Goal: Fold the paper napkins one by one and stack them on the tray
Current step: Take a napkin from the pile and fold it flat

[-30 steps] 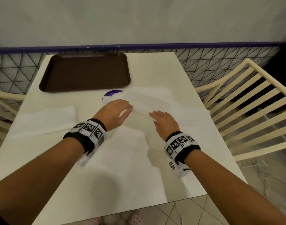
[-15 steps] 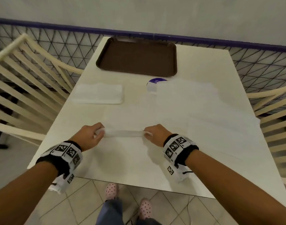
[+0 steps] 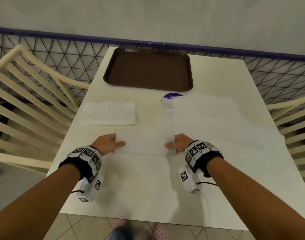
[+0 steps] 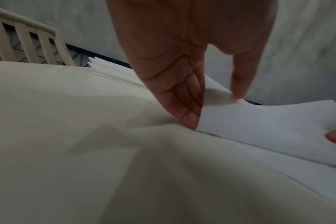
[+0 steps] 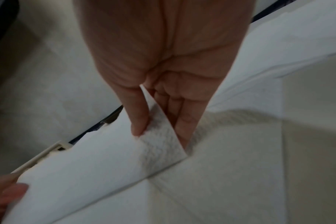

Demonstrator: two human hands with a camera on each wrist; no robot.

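Half a second ago the paper napkin (image 3: 144,142) was a thin strip stretched between the hands; now it stands as a broad raised flap. The left hand (image 3: 106,143) pinches its left edge, thumb on top, fingers (image 4: 184,109) beneath, which only the left wrist view shows. The right hand (image 3: 180,142) pinches the right edge likewise. Beyond the fingers lies the brown tray (image 3: 148,70) on the tabletop (image 3: 217,80), holding no napkins.
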